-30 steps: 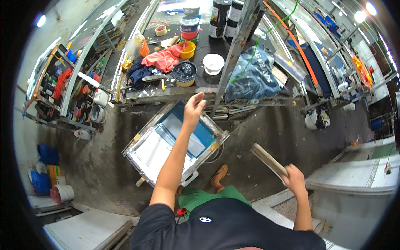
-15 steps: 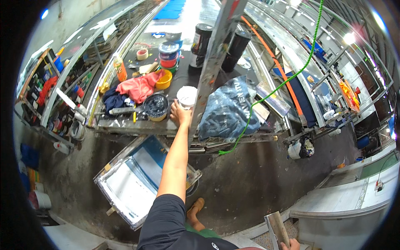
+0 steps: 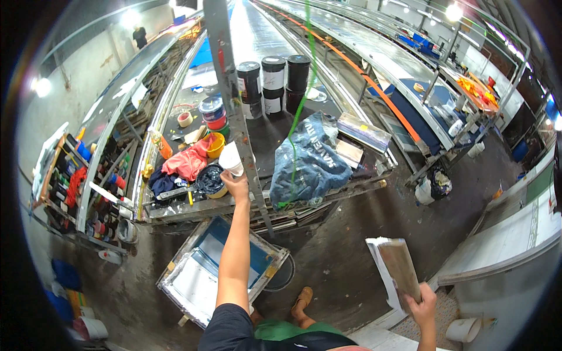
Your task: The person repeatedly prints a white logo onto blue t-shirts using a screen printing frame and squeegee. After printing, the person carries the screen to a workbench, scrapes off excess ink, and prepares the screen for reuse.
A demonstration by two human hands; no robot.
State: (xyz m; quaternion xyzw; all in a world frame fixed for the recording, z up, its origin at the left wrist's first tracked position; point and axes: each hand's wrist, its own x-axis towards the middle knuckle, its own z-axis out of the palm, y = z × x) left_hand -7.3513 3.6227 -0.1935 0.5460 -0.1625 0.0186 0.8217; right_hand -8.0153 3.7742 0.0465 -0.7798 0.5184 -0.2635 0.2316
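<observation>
You hold a tilted white round tub (image 3: 232, 158) on your left, a slanting white-edged flat brown board (image 3: 399, 266) on your right.

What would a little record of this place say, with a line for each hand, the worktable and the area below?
Left hand: gripping a white tub
Right hand: holding a squeegee
Worktable: coral cloth, yellow tub, crumpled blue-grey cloth, stacked black buckets
Below, in front: screen-printing frame with blue mesh
</observation>
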